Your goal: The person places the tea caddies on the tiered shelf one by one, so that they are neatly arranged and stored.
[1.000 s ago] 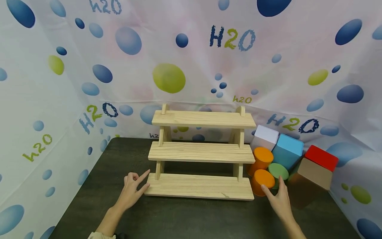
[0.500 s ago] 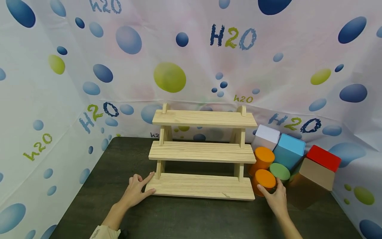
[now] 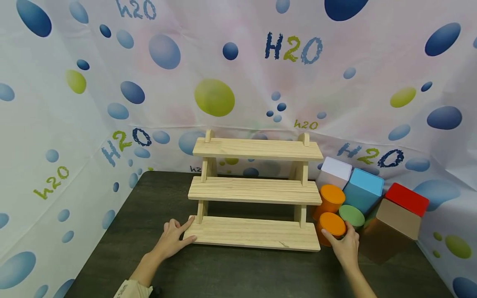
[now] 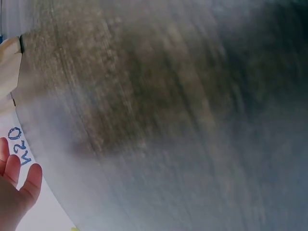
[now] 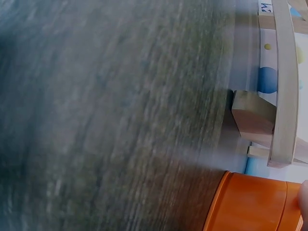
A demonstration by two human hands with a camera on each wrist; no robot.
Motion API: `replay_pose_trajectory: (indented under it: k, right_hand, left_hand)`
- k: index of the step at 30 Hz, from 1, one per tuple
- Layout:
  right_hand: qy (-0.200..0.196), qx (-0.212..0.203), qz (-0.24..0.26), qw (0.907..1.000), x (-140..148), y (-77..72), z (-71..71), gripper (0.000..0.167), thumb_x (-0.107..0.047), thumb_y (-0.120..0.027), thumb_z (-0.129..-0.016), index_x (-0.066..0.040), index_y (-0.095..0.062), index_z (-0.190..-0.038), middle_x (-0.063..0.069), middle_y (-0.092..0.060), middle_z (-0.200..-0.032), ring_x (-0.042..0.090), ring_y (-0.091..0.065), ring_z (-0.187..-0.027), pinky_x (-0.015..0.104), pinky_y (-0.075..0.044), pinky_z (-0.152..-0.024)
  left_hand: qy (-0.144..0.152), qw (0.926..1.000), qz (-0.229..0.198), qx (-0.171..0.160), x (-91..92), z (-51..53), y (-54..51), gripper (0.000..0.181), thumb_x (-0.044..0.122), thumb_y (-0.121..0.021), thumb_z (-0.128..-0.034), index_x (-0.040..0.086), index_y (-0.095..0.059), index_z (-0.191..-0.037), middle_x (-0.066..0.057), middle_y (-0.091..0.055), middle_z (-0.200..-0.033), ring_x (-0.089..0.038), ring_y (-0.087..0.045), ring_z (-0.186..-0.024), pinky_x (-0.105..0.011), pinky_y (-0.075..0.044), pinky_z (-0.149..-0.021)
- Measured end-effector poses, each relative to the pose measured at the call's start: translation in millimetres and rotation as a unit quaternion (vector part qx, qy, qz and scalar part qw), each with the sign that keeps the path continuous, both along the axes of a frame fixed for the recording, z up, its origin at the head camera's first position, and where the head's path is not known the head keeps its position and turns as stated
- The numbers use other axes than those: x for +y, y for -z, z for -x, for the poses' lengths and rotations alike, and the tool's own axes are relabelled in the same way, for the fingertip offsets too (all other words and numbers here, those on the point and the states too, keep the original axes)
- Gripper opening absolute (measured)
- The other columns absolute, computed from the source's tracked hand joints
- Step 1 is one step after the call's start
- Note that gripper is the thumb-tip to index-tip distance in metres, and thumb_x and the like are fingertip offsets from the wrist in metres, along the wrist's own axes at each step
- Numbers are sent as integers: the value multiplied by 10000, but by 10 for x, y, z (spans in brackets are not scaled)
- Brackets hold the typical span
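Observation:
A three-tier light wooden stand (image 3: 257, 234) is in the middle of the head view. My left hand (image 3: 169, 242) touches the left end of its bottom shelf, thumb and index finger spread. In the left wrist view that hand (image 4: 17, 190) shows only at the left edge. On the right, my right hand (image 3: 345, 249) holds the front orange canister (image 3: 333, 224), thumb on the near side and a finger on the right. The right wrist view has the orange canister (image 5: 255, 202) with a fingertip (image 5: 304, 202) against it; the other fingers are out of view.
Behind the held canister stand another orange canister (image 3: 332, 196), a green one (image 3: 351, 215), a white box (image 3: 335, 169) and a blue box (image 3: 363, 188). Farther right are a red box (image 3: 407, 198) and a brown box (image 3: 396, 225). A patterned cloth (image 3: 253, 74) hangs behind the dark table (image 3: 238, 273).
Both hands have moved inward. My left thumb and index finger have come onto the bottom shelf's end, and my right fingers have closed around the front orange canister. The view has shifted slightly.

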State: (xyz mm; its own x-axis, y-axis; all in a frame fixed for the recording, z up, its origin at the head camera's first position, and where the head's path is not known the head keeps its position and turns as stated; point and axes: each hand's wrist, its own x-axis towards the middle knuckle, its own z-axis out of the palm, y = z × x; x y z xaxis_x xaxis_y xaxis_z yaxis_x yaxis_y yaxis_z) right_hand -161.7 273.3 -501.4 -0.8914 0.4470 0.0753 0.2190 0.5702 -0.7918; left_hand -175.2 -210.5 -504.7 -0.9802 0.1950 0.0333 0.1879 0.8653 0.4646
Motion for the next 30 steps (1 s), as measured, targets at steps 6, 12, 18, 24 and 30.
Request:
replay_pose_trajectory:
  k: [6,12,18,24,30]
  right_hand:
    - [39,32,10,10000,-7,28,0,857,-264,-703,-780,140,-218,-1359,377,-236,-1260,487,-239,-1147,604,-214,-943]
    - [33,112,15,9999,-28,42,3,872,-269,-709,-772,155,-214,-1352,384,-231,-1256,476,-219,-1159,595,-212,-942]
    - [114,160,49,9998,-44,41,3,868,-248,-718,-759,151,-219,-1346,385,-229,-1244,478,-229,-1144,601,-224,-929]
    - [156,95,212,9996,-18,43,0,843,-258,-698,-782,135,-214,-1350,369,-216,-1246,469,-233,-1127,602,-237,-922]
    - [170,161,353,9991,-26,3,-31,828,-260,-690,-792,137,-217,-1344,351,-211,-1242,464,-260,-1091,592,-249,-918]
  left_hand:
    - [-49,9999,-27,-120,9,-8,-5,673,445,-625,-823,143,-409,-1384,-59,-291,-852,-233,-233,-777,-297,-236,-604]
    - [-56,9999,-63,-77,10,-3,-13,674,426,-641,-815,130,-418,-1378,-69,-299,-859,-242,-239,-783,-300,-243,-599]
    - [-47,9998,-144,-115,19,6,-17,679,412,-656,-807,122,-423,-1374,-76,-308,-858,-244,-240,-782,-292,-257,-573]
    - [-60,9997,-160,-161,38,18,-35,687,425,-665,-795,129,-432,-1370,-77,-319,-858,-240,-244,-783,-289,-266,-553]
    - [-42,9999,-132,-103,17,2,-36,684,420,-663,-798,122,-431,-1369,-85,-338,-865,-240,-253,-783,-289,-270,-553]
